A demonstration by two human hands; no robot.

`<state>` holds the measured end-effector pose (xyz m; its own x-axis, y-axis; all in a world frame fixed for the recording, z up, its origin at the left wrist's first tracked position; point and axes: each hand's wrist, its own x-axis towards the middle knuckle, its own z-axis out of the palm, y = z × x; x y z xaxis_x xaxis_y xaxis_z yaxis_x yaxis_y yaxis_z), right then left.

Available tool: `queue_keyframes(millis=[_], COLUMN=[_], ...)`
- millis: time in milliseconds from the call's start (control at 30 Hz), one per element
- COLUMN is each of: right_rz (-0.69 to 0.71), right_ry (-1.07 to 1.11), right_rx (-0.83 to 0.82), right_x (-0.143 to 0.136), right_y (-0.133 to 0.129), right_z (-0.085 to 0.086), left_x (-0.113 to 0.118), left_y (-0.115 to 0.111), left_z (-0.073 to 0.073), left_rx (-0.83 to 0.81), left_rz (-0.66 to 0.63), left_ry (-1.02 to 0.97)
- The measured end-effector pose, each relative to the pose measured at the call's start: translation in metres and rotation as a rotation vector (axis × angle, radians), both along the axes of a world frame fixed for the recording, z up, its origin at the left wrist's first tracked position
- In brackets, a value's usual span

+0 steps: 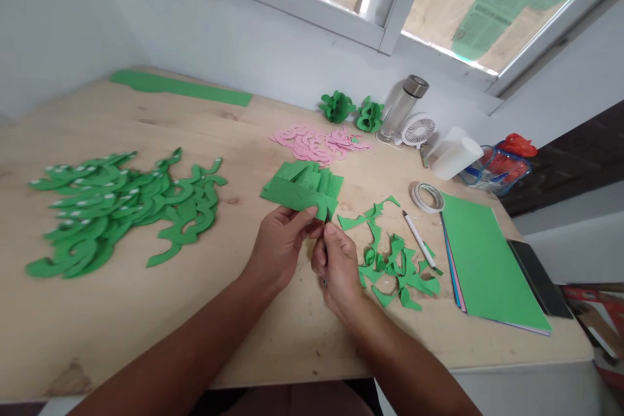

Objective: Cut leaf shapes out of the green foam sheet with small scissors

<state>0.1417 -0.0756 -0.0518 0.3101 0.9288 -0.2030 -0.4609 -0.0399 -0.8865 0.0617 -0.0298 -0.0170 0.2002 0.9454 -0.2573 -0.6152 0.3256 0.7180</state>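
Green paper (297, 195) pinched in L hand (280, 244); R hand (336, 260) closed beside it.

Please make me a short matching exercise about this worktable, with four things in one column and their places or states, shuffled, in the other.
Things
1. Left hand
2. Tape roll
3. Pink paper cutouts
4. Long green strip

Places or states
A. Beside a corner of the stack of coloured sheets
B. Near the far edge of the table, on the left
C. Gripping green paper
D. Just in front of the two green paper ornaments

Pairs: 1-C, 2-A, 3-D, 4-B
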Motion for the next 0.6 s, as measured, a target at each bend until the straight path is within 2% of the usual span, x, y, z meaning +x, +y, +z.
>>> queue_keyframes(millis=[333,600], right_rz=[0.004,0.001], right_ry=[-0.004,0.015], right_rx=[-0.024,-0.028], right_x=[0.0000,0.0000], right_y=[-0.0008,-0.0002], right_z=[0.0029,0.0039], left_x=[0.0005,-0.0026], left_y=[0.0004,0.0029], left_z=[-0.0003,-0.0029], left_rx=[-0.031,0.041], left_rz=[0.017,0.006], left_ry=[0.022,0.173])
